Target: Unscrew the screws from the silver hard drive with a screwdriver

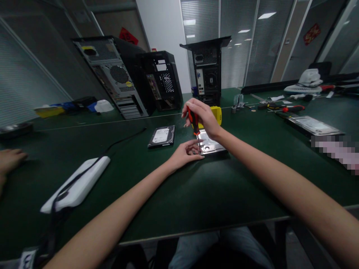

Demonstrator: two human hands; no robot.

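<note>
My right hand is closed around the handle of a red-and-black screwdriver, held nearly upright. Its thin shaft points down at the left side of a silver hard drive lying on the green table. My left hand grips that drive's near left edge, thumb at the front, fingers curled close to the shaft. The exact spot where the tip meets the drive is hidden by my left fingers. Left of my hands lies a second hard drive with a white label. A yellow object stands just behind my right hand.
Three black computer cases stand at the back. A white power bank-like block with a black strap lies left. Another drive and red-handled tools are at right. Another person's hand rests at the left edge.
</note>
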